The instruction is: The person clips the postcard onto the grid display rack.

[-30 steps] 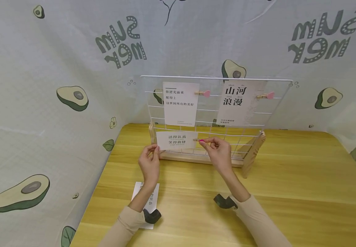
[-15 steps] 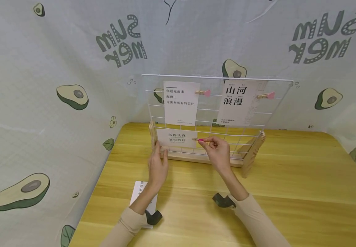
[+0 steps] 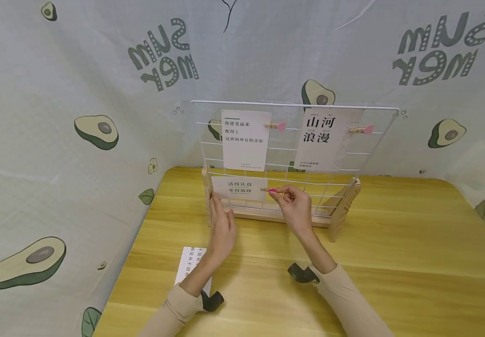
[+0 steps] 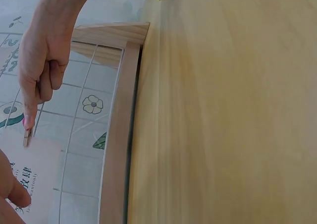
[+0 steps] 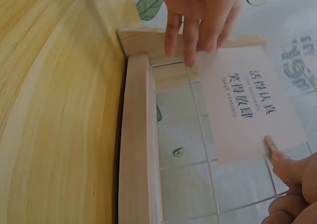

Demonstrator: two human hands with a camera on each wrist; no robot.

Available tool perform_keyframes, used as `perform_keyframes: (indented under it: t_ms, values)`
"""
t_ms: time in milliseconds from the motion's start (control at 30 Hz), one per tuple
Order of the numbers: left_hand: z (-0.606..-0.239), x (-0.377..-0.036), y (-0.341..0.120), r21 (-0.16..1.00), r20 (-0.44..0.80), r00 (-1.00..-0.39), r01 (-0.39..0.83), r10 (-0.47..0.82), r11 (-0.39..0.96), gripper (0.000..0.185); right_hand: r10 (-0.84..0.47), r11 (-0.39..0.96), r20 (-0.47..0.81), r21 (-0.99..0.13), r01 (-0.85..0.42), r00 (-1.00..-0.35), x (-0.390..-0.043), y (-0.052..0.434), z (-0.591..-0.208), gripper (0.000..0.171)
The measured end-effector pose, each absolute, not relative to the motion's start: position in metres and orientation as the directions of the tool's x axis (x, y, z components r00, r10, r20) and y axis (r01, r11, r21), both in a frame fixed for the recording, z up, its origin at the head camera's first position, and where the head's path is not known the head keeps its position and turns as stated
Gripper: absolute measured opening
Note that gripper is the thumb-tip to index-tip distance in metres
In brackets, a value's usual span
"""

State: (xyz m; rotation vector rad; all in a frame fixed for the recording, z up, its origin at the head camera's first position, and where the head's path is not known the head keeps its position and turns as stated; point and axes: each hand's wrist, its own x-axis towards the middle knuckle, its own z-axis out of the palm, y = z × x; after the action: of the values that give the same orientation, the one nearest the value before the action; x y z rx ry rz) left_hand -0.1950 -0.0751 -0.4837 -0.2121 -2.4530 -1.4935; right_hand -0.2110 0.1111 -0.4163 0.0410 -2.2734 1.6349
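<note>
right hand pinches the small wooden clothespin at the right edge of the small white card with black print, low on the white wire grid panel. left hand flat, fingers straight against the card's left end. risk: peg bites only paper, misses the wire, card drops.

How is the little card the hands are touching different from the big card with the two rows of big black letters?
The small card is wide and low on the grid; the big-lettered card is tall and high up. The small card's clip is pinched by the right hand; the big card's pink-tipped clip hangs untouched. Both are white with black writing.
</note>
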Motion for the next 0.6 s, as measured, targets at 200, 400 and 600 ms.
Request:
perform_keyframes:
  t_ms: [200, 400, 600]
  values:
    - [-0.487, -0.188, -0.065, 0.846, 0.31, -0.95, 0.267, -0.019, 0.461, 0.067, 0.189, 0.344, 0.289, -0.914, -0.212, -0.938, -0.22, 0.118, -0.434, 0.016]
    - [-0.491, -0.181, -0.058, 0.797, 0.402, -0.915, 0.335, -0.027, 0.503, 0.061, 0.194, 0.35, 0.321, -0.905, -0.241, -0.927, -0.23, 0.122, -0.451, 0.017]
    - [-0.49, -0.181, -0.062, 0.746, 0.457, -0.889, 0.361, -0.036, 0.559, 0.061, 0.188, 0.344, 0.352, -0.898, -0.274, -0.917, -0.23, 0.123, -0.453, 0.017]
